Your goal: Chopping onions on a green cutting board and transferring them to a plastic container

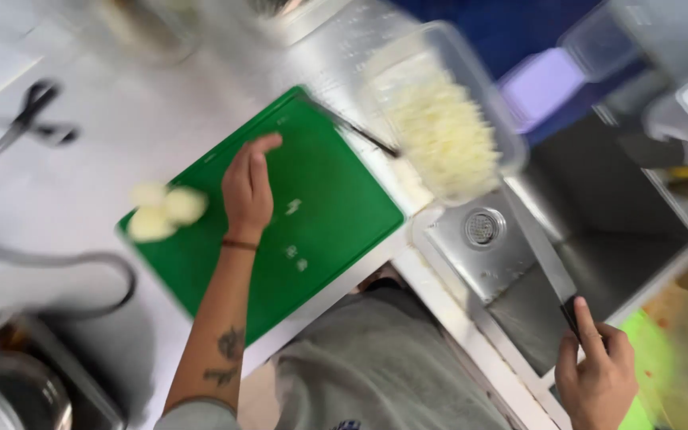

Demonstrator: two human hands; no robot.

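Green board [336,199] under left hand [248,187]; right hand [599,374] grips knife [547,259].

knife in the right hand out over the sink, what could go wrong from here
1. The right hand holds the knife by the handle end, its long blade out over the sink; a swing back could catch the left hand resting on the green cutting board.
2. The peeled pieces sit at the board's edge and could roll off.
3. The tub of chopped food sits by the sink edge and might tip in.
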